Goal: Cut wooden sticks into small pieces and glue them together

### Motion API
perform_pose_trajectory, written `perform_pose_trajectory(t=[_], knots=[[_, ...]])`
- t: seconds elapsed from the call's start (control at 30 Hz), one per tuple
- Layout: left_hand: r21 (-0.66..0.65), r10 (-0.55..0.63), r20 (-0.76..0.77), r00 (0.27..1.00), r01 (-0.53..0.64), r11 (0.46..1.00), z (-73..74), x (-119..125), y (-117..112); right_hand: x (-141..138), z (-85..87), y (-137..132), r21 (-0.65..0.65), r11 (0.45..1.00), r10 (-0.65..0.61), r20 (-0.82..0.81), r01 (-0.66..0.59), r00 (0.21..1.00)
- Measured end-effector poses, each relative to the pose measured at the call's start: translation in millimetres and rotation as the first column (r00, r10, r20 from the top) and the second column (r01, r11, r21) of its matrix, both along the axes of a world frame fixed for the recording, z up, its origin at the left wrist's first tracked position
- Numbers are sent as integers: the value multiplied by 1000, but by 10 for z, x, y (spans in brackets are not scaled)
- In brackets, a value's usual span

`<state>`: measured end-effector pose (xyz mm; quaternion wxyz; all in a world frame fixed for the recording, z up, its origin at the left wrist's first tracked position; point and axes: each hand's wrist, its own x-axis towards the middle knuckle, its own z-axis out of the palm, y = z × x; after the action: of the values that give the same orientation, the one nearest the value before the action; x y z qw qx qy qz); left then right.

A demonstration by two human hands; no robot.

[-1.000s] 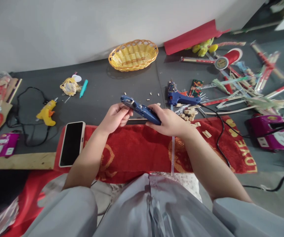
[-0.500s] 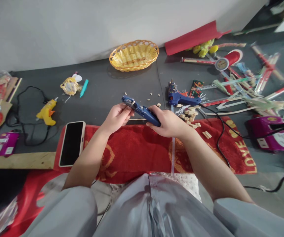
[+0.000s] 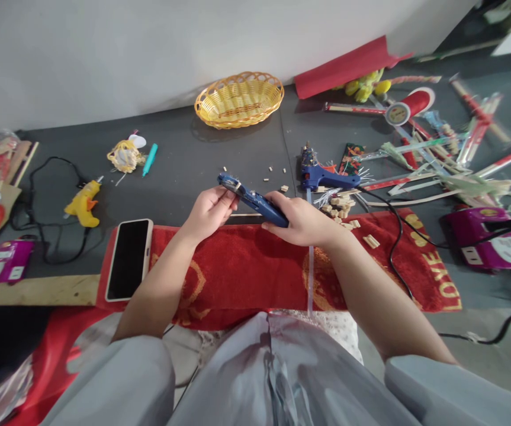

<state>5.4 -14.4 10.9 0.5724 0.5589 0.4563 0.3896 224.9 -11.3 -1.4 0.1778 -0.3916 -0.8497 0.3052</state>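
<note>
My right hand [image 3: 297,219] is wrapped round the handles of a blue cutter [image 3: 259,204], which points up and to the left over the towel's far edge. At its jaw end, my left hand [image 3: 211,212] is closed in a pinch. Whatever lies between those fingers is too small and hidden to make out. Small cut wooden pieces [image 3: 284,189] are scattered beyond the cutter. More wooden pieces [image 3: 340,207] are heaped right of my right hand. A thin stick [image 3: 245,215] shows between my hands.
A red towel [image 3: 246,272] lies along the front edge, with a phone [image 3: 128,260] at its left. A blue glue gun [image 3: 326,176] stands right, a yellow glue gun [image 3: 85,204] left. A wicker basket [image 3: 240,102] is at the back. Cables, a thread spool [image 3: 410,107] and wrapped sticks crowd the right.
Both hands and the blue cutter keep nearly the same position. The whole view has shifted very slightly.
</note>
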Motion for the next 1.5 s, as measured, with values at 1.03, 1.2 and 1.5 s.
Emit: perform_pose_trajectory(t=[1.03, 1.2, 1.5], knots=[[-10, 35, 171, 985, -34, 999, -115, -9, 31, -54, -88, -25, 166, 981, -86, -109, 103, 990], [-120, 2, 229, 973, 26, 992, -81, -1, 32, -45, -96, -20, 165, 981, -85, -106, 102, 991], [-77, -27, 170, 985, 40, 996, -129, -39, 44, -30, -57, -24, 110, 988, -101, -61, 107, 993]])
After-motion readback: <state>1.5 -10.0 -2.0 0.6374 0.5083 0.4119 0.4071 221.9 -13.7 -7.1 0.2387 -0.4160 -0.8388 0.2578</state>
